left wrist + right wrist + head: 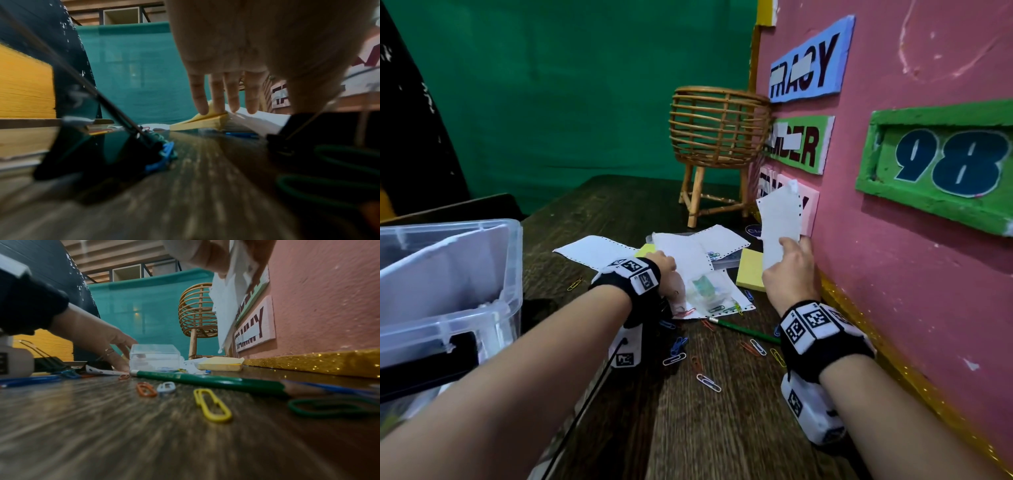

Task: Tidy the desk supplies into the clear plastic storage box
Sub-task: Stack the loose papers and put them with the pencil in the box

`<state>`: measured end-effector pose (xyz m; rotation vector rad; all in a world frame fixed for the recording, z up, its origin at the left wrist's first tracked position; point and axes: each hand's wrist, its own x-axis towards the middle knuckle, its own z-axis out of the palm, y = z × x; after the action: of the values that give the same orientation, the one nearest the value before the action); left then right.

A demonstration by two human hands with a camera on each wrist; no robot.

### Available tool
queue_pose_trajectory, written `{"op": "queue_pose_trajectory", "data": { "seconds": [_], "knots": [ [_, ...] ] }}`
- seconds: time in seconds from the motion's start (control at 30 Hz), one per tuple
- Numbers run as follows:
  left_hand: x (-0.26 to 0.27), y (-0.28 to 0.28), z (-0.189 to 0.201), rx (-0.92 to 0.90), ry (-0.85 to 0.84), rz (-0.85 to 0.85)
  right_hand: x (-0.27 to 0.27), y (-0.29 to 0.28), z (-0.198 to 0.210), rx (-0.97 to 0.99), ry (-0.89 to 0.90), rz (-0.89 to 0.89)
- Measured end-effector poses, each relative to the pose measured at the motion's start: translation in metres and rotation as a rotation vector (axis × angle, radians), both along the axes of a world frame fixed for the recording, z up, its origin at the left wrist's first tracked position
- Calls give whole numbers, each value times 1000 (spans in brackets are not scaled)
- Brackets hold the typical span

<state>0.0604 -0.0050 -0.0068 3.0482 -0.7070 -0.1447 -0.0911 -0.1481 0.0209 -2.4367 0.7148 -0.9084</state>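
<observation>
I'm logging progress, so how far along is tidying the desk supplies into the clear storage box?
Early. The clear plastic storage box holds something dark; what, I cannot tell. In hand: the right hand pinches a white perforated paper strip; the left hand reaches onto the white sheets. Left on the wooden desk: yellow sticky-note pad, green pencil, small clear case, scattered coloured paper clips.

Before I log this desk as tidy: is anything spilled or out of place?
Yes. Coloured paper clips lie scattered loose over the wooden desk around a green pencil, beside a small clear case. Paper sheets overlap askew, and none are in the storage box.
</observation>
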Motion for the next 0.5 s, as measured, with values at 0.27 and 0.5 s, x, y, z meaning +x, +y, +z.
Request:
{"op": "queue_pose_trajectory", "data": {
  "seconds": [0.27,0.5],
  "knots": [
    [-7,3,3,-58,104,-21,2,0,-1,6,0,-32],
    [-15,4,19,-437,-200,-11,2,0,-1,30,6,-38]
  ]
}}
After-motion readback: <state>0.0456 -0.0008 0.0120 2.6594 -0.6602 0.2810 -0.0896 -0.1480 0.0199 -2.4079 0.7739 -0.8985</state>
